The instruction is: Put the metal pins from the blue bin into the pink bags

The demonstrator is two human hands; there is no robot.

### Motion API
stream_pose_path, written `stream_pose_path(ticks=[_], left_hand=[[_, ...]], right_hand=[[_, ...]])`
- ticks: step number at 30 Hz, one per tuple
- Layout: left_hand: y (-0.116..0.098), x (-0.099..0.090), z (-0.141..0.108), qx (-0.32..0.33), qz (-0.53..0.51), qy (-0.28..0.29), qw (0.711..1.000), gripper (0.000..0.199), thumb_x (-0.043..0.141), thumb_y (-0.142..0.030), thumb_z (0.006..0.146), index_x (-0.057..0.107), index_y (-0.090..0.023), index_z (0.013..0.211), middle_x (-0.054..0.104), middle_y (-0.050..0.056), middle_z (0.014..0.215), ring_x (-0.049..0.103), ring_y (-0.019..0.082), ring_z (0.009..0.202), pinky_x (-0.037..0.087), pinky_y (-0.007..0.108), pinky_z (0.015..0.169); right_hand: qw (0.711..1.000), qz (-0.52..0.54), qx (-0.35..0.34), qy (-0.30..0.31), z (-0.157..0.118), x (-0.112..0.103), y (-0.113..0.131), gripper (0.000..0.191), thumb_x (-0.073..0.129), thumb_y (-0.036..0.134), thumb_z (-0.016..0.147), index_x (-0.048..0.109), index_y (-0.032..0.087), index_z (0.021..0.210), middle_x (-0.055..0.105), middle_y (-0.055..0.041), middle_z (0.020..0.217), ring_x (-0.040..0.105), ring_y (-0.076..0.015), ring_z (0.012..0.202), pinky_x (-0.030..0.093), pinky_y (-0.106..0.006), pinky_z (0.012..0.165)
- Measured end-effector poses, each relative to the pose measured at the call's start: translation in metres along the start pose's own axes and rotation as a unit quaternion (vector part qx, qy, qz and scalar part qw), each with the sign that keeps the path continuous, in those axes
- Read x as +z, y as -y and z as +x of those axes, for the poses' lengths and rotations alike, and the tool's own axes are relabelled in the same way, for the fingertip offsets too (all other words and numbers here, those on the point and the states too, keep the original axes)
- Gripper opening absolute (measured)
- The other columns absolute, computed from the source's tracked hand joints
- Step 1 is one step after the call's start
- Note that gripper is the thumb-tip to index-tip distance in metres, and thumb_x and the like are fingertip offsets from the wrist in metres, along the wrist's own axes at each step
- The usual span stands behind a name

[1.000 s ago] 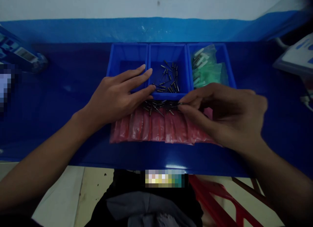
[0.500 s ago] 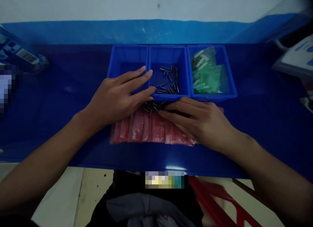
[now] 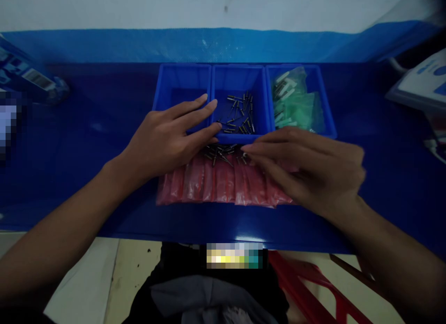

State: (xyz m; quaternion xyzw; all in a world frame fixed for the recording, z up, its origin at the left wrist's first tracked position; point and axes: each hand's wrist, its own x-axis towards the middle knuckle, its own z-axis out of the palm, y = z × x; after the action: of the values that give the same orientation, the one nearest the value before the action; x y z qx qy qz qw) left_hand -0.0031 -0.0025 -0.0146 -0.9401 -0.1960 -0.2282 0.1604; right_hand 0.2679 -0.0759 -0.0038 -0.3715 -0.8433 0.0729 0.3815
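Small dark metal rivet-like pins (image 3: 219,154) lie beneath the right hand's (image 3: 306,168) nearly pinched fingertips, contents unclear; the left hand (image 3: 167,138), loosely spread, rests beside them.

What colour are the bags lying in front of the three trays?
Red or pinkish, seen in the head view.

The wall (image 3: 146,10) was white up high, with a bright blue stripe (image 3: 146,47) along the bottom. On the left of the shiny dark blue tabletop (image 3: 104,91) lay a blue and white pack (image 3: 21,70) with stripy black lines on a white label (image 3: 39,79). Far to the right was a white thing with blue marks (image 3: 423,77). Below, a red seat (image 3: 313,284) stood by the tabletop's near edge, and little dark specks (image 3: 148,250) dotted the pale yellow floor (image 3: 130,273).
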Motion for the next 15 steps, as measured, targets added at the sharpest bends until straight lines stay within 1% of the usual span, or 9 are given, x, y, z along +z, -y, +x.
stream_pose_path(ticks=[2,3,4,6,7,8,11,13,15], left_hand=[[-0.001,-0.001,0.0,-0.011,-0.009,0.006,1.0,0.033,0.061,-0.03,0.1,0.061,-0.022,0.132,0.061,0.012,0.143,0.061,0.028,0.134,0.064,0.042,0.098],[-0.001,-0.001,0.0,-0.015,-0.014,0.008,1.0,0.033,0.061,-0.03,0.1,0.061,-0.022,0.132,0.061,0.012,0.144,0.061,0.028,0.134,0.064,0.043,0.099],[-0.001,-0.001,0.0,-0.02,-0.018,0.011,1.0,0.033,0.06,-0.03,0.101,0.061,-0.022,0.133,0.06,0.012,0.144,0.061,0.028,0.134,0.064,0.043,0.099],[-0.002,-0.002,0.0,-0.022,-0.017,0.014,1.0,0.034,0.059,-0.03,0.101,0.06,-0.022,0.134,0.06,0.012,0.145,0.06,0.028,0.135,0.063,0.044,0.101],[-0.002,-0.002,0.0,-0.019,-0.012,0.014,1.0,0.033,0.059,-0.03,0.101,0.06,-0.023,0.134,0.06,0.012,0.145,0.06,0.028,0.134,0.063,0.043,0.1],[-0.001,-0.002,0.0,-0.017,-0.005,0.015,1.0,0.033,0.059,-0.031,0.101,0.06,-0.023,0.134,0.06,0.012,0.145,0.06,0.027,0.135,0.063,0.043,0.1],[-0.002,-0.001,0.0,-0.005,0.012,0.008,1.0,0.034,0.061,-0.032,0.101,0.06,-0.022,0.133,0.062,0.012,0.143,0.061,0.027,0.134,0.064,0.041,0.099],[-0.002,-0.002,0.001,-0.009,0.019,0.017,1.0,0.033,0.06,-0.031,0.101,0.06,-0.021,0.132,0.061,0.012,0.143,0.06,0.026,0.135,0.063,0.04,0.1],[-0.002,-0.002,0.001,-0.009,0.027,0.027,0.999,0.031,0.059,-0.031,0.101,0.061,-0.022,0.131,0.061,0.01,0.144,0.059,0.024,0.136,0.063,0.039,0.1]], right_hand=[[0.995,0.044,0.082,-0.038,0.004,-0.004,0.006,0.022,0.07,0.013,0.09,0.074,0.028,0.106,0.077,-0.0009,0.1,0.073,-0.0176,0.095,0.062,-0.034,0.084],[0.99,0.059,0.116,-0.053,0.006,-0.006,0.008,0.023,0.069,0.013,0.091,0.075,0.03,0.105,0.077,-0.0005,0.105,0.073,-0.0196,0.102,0.062,-0.038,0.091],[0.986,0.072,0.137,-0.062,0.008,-0.007,0.01,0.024,0.068,0.013,0.091,0.075,0.032,0.105,0.076,-0.0003,0.112,0.072,-0.0216,0.109,0.061,-0.043,0.099],[0.983,0.101,0.142,-0.059,0.01,-0.007,0.009,0.028,0.066,0.013,0.092,0.075,0.033,0.11,0.071,0.0007,0.129,0.067,-0.0244,0.124,0.054,-0.051,0.112],[0.984,0.11,0.132,-0.053,0.01,-0.007,0.008,0.03,0.066,0.012,0.092,0.074,0.032,0.112,0.069,0.0011,0.135,0.065,-0.0249,0.128,0.052,-0.052,0.115],[0.986,0.113,0.111,-0.046,0.009,-0.006,0.006,0.031,0.066,0.011,0.092,0.074,0.032,0.114,0.068,0.0005,0.137,0.065,-0.025,0.129,0.053,-0.052,0.113],[0.998,0.059,0.007,-0.009,0.005,-0.003,-0.003,0.034,0.065,0.006,0.09,0.073,0.024,0.117,0.074,-0.0055,0.124,0.072,-0.0204,0.111,0.061,-0.041,0.097],[0.997,0.007,-0.069,0.04,0.002,0.0,-0.009,0.034,0.065,0.005,0.09,0.071,0.016,0.121,0.076,-0.0093,0.116,0.073,-0.0184,0.102,0.061,-0.036,0.089],[0.986,-0.036,-0.112,0.116,0.0,0.004,-0.013,0.034,0.062,0.006,0.093,0.068,0.012,0.126,0.074,-0.0115,0.118,0.072,-0.0202,0.102,0.061,-0.036,0.086]])
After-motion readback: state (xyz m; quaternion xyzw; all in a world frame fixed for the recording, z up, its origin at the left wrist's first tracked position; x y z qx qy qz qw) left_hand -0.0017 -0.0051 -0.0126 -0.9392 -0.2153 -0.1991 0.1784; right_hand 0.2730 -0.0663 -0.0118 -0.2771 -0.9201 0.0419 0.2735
